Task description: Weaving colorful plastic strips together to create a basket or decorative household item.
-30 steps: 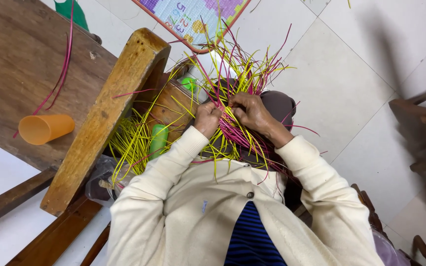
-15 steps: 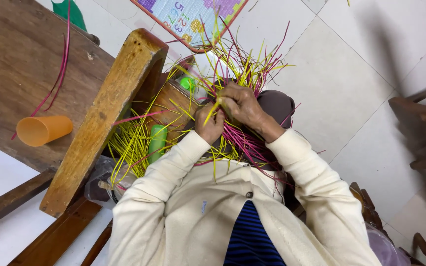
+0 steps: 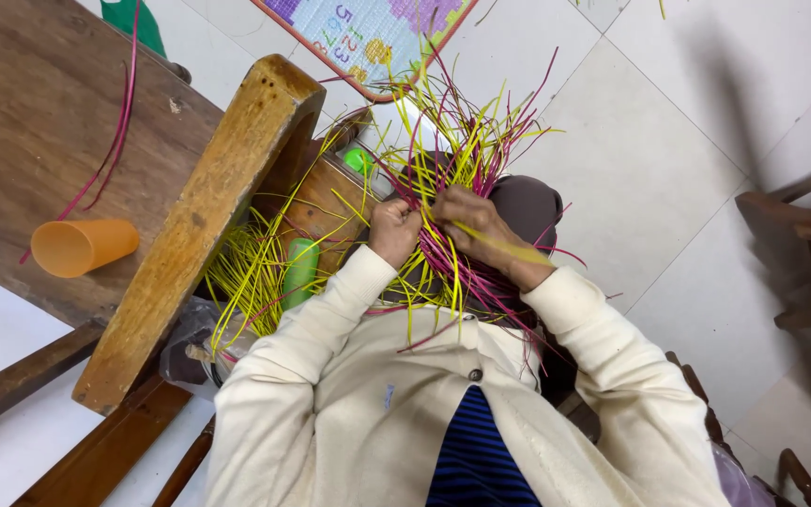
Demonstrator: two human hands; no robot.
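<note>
Here the left hand [image 3: 394,228] was curled into a fist around a few of the yellow and magenta strips [image 3: 443,272], its fingers closed tight on them just beside the right hand [image 3: 474,225]. The right hand's fingers were bent down over the same bundle, and one flat yellow strip [image 3: 499,246] ran out from under them across the back of the wrist; whether they pinched it or only pressed on it could not be told. The two hands sat close together, nearly touching, over the person's lap.

Around them the strips fanned out in every direction, loose ends rising toward a patterned play mat [image 3: 368,38] on the pale tiled floor [image 3: 650,160] and spilling down over the cream cardigan sleeves [image 3: 330,329]. A dark brown rounded thing [image 3: 527,202] showed behind the right hand, mostly hidden by the strips.

To the left, more yellow strips lay heaped beside a green tube-shaped object [image 3: 299,272] and a brown wooden cylinder [image 3: 326,202]. A thick wooden beam [image 3: 199,225] slanted past them, and beyond it a wooden table [image 3: 21,141] carried an orange plastic cup [image 3: 82,246] lying on its side and a single magenta strip [image 3: 110,160]. Part of a wooden chair [image 3: 800,244] stood well apart on the right.
</note>
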